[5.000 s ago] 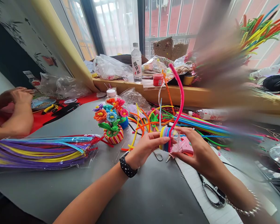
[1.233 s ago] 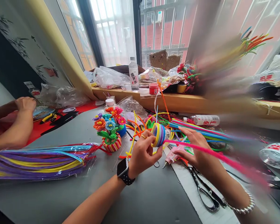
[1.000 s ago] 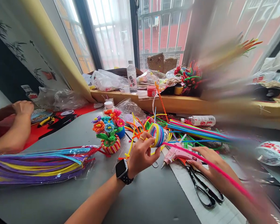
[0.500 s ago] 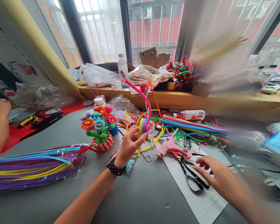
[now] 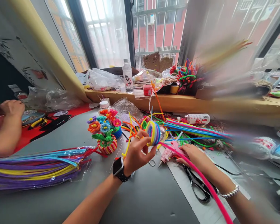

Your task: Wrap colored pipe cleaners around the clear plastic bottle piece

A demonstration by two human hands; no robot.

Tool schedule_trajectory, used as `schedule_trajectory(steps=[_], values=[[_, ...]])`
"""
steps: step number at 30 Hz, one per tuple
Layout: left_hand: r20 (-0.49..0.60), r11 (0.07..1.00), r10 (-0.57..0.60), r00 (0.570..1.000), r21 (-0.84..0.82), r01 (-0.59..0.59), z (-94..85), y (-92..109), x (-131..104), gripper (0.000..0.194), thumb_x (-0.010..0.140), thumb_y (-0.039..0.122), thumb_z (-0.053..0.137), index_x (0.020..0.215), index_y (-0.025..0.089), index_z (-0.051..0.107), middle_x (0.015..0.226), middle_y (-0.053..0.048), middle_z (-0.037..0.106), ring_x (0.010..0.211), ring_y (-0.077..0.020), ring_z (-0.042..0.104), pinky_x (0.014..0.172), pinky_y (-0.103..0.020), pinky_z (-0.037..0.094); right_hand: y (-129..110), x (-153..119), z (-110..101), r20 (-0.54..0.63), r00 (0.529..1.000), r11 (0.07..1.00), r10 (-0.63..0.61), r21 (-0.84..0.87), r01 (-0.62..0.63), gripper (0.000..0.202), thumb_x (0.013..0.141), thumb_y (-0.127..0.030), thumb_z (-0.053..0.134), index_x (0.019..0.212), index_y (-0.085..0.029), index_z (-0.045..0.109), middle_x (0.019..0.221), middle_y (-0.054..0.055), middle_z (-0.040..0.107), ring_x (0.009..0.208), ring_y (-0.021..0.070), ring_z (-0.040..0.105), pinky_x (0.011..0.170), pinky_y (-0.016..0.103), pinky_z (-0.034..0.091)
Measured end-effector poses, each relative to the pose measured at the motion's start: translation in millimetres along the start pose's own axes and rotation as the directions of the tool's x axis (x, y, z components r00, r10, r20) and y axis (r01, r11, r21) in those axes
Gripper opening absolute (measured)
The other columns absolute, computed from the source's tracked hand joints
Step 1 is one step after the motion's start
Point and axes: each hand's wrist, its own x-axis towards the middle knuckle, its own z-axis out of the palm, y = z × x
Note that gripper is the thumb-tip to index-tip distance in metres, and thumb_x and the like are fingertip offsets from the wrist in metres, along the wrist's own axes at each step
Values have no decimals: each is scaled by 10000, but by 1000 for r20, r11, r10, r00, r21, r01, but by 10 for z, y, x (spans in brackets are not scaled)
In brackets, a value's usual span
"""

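My left hand [image 5: 140, 152] is closed on a ring of coiled pipe cleaners [image 5: 156, 134] in yellow, blue and lilac, held up above the table. From that ring a long pink pipe cleaner [image 5: 196, 171] runs toward the lower right, passing in front of my right hand [image 5: 196, 157]. The fingers of that hand are round the handle end of a pink glue gun [image 5: 171, 151], which lies with its nozzle pointing left; the grip is partly hidden. Below my right hand, black-handled scissors [image 5: 198, 186] rest on a white sheet [image 5: 184, 189].
Left of my hands stands a pot of pipe-cleaner flowers [image 5: 107, 144], with a bag of pipe cleaners [image 5: 37, 168] beside it. Behind lie loose pipe cleaners [image 5: 196, 129] and a fallen bottle [image 5: 198, 118]. Another person's hand [image 5: 12, 109] is at far left.
My right hand has moved left and up from beside the scissors to the glue gun. My left hand has turned the coiled ring, and its pink end has swung from upright to the lower right.
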Motion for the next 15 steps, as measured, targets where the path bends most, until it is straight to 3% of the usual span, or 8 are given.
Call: schedule_trajectory(steps=[7, 11, 15], values=[[-51, 976, 209, 977, 77, -205, 8, -7, -55, 52, 706, 141, 552, 735, 158, 512, 778, -7, 452, 445, -12, 423, 439, -173, 415, -2, 56, 34, 23, 1000, 1000, 6, 13, -6, 337, 733, -413, 504, 909, -134, 574, 887, 71, 570, 802, 177, 534, 700, 301, 430], [-47, 984, 179, 983, 13, -178, 16, 2, -55, 68, 698, 147, 563, 750, 150, 521, 763, -9, 456, 446, -19, 428, 436, -177, 419, 5, 78, -12, -35, 999, 999, 28, 26, -27, 326, 722, -404, 471, 876, -133, 568, 864, 65, 589, 731, 145, 553, 641, 254, 433], [-6, 994, 94, 996, -52, -94, -14, 47, -29, 47, 698, 160, 553, 689, 160, 507, 691, 4, 465, 513, -64, 481, 530, -224, 457, 84, 91, -168, -184, 982, 999, 48, 31, -43, 353, 684, -417, 472, 893, -147, 565, 861, 50, 607, 714, 131, 569, 621, 220, 433]])
